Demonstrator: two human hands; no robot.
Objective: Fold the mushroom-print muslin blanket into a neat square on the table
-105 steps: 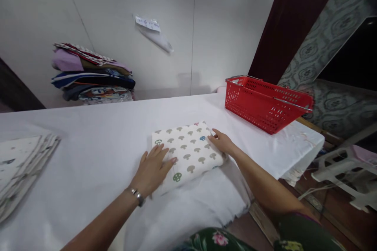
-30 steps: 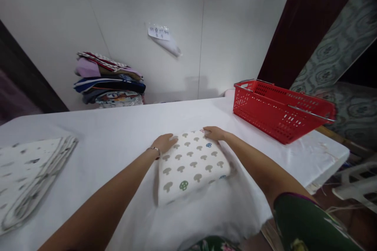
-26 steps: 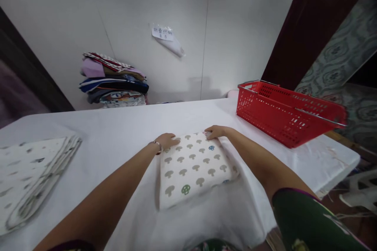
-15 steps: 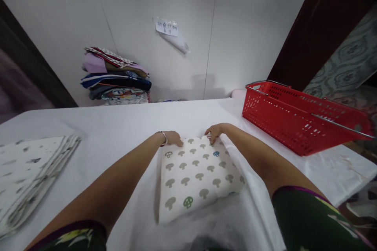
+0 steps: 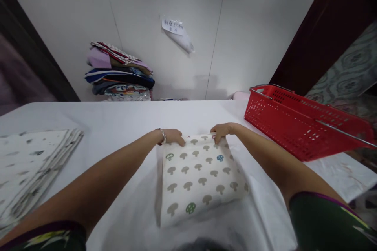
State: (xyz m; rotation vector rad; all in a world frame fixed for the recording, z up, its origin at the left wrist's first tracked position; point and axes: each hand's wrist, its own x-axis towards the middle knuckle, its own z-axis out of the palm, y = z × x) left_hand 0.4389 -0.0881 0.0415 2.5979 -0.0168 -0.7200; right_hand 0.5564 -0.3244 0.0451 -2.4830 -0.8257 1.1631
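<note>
A folded white cloth printed with mushrooms (image 5: 200,178) lies on the white-covered table (image 5: 118,125) just in front of me. My left hand (image 5: 173,137) rests at the cloth's far left corner, fingers curled over the edge. My right hand (image 5: 221,131) grips the far right corner with bent fingers. A bracelet shows on my left wrist.
A red plastic basket (image 5: 297,121) stands at the right of the table. A stack of patterned cloths (image 5: 32,168) lies at the left edge. A pile of folded fabrics (image 5: 119,72) sits against the back wall, with a paper note (image 5: 173,27) taped above.
My hands slid from the cloth's near and side edges up to its far corners. The cloth now lies closer to me and squarer in view.
</note>
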